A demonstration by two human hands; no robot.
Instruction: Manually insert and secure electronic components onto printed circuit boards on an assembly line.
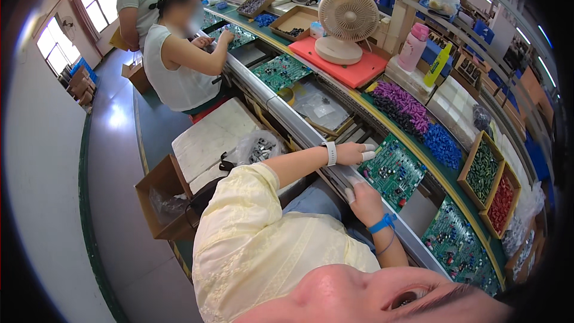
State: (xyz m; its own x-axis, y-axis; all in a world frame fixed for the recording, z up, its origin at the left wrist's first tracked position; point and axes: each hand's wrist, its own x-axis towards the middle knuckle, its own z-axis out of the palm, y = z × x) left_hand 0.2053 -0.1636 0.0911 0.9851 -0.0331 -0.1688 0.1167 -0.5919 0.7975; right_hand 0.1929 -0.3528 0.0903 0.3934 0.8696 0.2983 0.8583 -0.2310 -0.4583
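Observation:
A green circuit board (391, 172) with many small parts lies on the line in front of me. My left hand (351, 153), with a white band at the wrist, reaches to the board's upper left corner. White covers sit on its fingertips, and its fingers are stretched out, holding nothing that I can see. My right hand (366, 204), with a blue wrist strap (382, 223), is at the metal rail (397, 221) beside the board's near edge. A cover shows on one of its fingers; the rest are mostly hidden, so its grip is unclear.
Beyond the board lie purple parts (405, 107), blue parts (442, 146), a tray of green parts (482, 170) and one of red parts (502, 202). A second board (463, 245) is at right. A fan (347, 21) stands on a red sheet. A co-worker (179, 60) sits at left.

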